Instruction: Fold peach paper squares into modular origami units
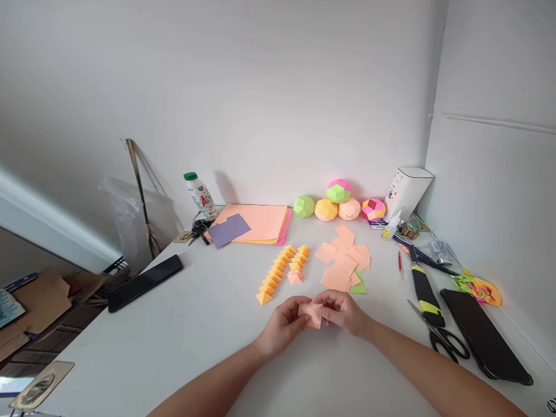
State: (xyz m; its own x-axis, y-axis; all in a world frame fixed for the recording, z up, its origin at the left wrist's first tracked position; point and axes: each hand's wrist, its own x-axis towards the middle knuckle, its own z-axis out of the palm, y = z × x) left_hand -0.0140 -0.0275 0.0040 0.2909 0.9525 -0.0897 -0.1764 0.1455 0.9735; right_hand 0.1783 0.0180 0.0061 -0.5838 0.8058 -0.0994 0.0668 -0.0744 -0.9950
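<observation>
Near the front of the white table, a small peach paper piece [313, 316] is pinched between both hands. My left hand [284, 325] is closed on its left side, thumb on top. On the right side my right hand [344, 311] grips the same paper between thumb and fingers. Just beyond the hands lie loose peach paper pieces [343, 267] with a green piece [360, 284] partly under them. Two rows of folded orange pieces [271, 277] stand to the left of that pile, and the shorter row ends in folded peach pieces [295, 277].
Coloured sheets [260, 220], a purple piece [229, 230], a bottle [201, 196] and faceted paper balls [325, 209] stand along the back. Scissors [443, 339], a cutter [426, 292] and a black phone [486, 336] lie right; a long black object [145, 284] lies left.
</observation>
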